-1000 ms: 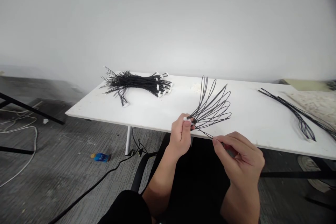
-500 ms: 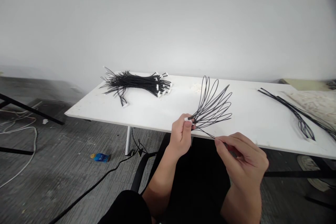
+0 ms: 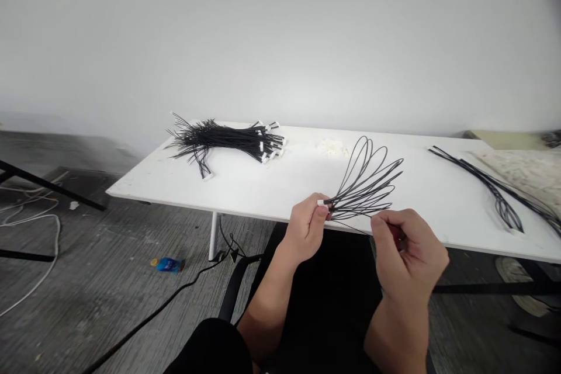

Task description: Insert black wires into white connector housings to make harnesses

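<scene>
My left hand [image 3: 309, 225] is closed around the white connector end [image 3: 323, 203] of a black wire harness [image 3: 366, 184]. Its looped wires fan out to the upper right, above the table's front edge. To the right, my right hand [image 3: 405, 245] pinches a thin black wire between thumb and forefinger; the wire's tip is hidden in the fingers. Beyond the harness lies a small pile of white connectors [image 3: 332, 148]. A large bundle of black wires with white connectors [image 3: 228, 135] rests at the table's left.
The white table [image 3: 170, 187] stands against a wall. More black wires [image 3: 486, 184] lie at its right, beside a clear bag of pale pieces [image 3: 526, 172]. On the floor are a blue bottle [image 3: 166, 265] and a black cable [image 3: 175, 292].
My left hand and the harness have shifted slightly right. My right hand has risen a little, still pinching a wire, and the connector pile shows more fully.
</scene>
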Tool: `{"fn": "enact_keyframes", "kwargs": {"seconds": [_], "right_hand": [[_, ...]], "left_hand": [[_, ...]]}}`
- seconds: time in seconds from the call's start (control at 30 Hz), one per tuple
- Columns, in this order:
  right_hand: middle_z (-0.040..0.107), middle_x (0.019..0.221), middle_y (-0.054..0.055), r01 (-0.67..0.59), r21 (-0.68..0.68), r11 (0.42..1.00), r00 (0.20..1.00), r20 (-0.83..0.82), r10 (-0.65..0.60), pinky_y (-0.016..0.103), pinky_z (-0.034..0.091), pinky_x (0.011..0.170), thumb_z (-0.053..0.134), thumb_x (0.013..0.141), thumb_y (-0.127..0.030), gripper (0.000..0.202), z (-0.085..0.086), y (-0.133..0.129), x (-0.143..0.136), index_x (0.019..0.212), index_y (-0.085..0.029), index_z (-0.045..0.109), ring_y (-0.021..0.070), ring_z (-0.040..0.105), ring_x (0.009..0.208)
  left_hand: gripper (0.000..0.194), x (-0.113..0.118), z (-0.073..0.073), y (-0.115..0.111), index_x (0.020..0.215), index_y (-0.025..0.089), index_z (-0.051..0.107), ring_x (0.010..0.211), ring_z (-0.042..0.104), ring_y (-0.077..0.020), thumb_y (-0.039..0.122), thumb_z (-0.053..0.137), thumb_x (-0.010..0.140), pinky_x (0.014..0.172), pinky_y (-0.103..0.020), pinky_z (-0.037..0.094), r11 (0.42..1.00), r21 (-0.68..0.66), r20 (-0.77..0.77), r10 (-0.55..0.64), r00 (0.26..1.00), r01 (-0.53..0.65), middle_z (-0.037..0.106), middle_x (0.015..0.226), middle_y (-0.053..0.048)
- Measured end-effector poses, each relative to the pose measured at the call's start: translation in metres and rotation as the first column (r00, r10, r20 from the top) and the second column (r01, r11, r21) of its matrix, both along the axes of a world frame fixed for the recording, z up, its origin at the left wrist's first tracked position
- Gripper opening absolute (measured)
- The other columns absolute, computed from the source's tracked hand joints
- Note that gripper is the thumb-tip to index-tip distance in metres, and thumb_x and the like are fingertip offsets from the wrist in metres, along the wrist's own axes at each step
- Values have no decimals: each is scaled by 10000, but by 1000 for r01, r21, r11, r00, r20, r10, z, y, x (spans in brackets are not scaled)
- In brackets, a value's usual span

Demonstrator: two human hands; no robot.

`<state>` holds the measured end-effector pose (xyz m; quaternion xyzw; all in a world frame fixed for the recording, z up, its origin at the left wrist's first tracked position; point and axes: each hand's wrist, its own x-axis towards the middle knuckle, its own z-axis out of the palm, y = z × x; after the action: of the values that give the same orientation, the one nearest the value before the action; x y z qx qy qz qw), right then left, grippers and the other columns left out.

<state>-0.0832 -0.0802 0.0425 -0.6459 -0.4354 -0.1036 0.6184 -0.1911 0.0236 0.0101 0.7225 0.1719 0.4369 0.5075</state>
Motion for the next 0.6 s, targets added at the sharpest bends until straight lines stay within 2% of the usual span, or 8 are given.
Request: {"fn": "enact_keyframes", "kwargs": {"seconds": [0.13,0.2,0.3,0.4,0.5,0.6], "right_hand": [[559,704,-6,86,-134,987,972,227,-54,241,392,565,585,864,-159,63,0,3,5,810,-181,611,86,463,589],[585,737,-3,100,-210,973,949,313,-30,244,407,606,572,876,-171,62,-2,4,11,834,-187,615,95,494,629],[618,795,11,48,-279,959,934,353,56,264,428,673,555,891,-183,61,-5,4,21,869,-190,612,115,537,700],[653,862,26,72,-231,970,898,438,38,273,436,700,584,875,-158,93,-7,8,30,947,-192,632,129,582,754],[680,905,34,138,-142,980,808,589,-28,274,433,695,653,834,-152,202,-10,15,41,1030,-203,646,141,622,792],[692,882,18,129,-103,986,747,664,-28,276,423,682,689,816,-176,201,-12,22,56,1008,-223,652,131,628,754]], "left_hand": [[360,2,3,-2,845,174,502,647,453,-116,450,318,986,628,-251,374,997,-76,-37,5,999,-8,498,706,-1],[375,3,5,-1,828,171,503,655,452,-117,466,328,981,642,-252,378,992,-121,-58,20,998,-27,487,702,1],[389,7,6,1,838,165,518,665,472,-113,493,354,969,648,-250,389,973,-225,-56,39,998,-50,489,714,3],[402,17,4,4,849,156,529,649,476,-95,520,390,950,628,-236,393,938,-345,-10,39,999,-40,478,728,9],[421,30,2,6,831,155,520,617,447,-85,553,422,927,589,-228,375,887,-460,64,8,998,22,444,707,18],[411,42,1,9,799,163,492,592,408,-83,551,437,921,569,-228,345,848,-524,113,-28,993,84,419,666,28]]}}
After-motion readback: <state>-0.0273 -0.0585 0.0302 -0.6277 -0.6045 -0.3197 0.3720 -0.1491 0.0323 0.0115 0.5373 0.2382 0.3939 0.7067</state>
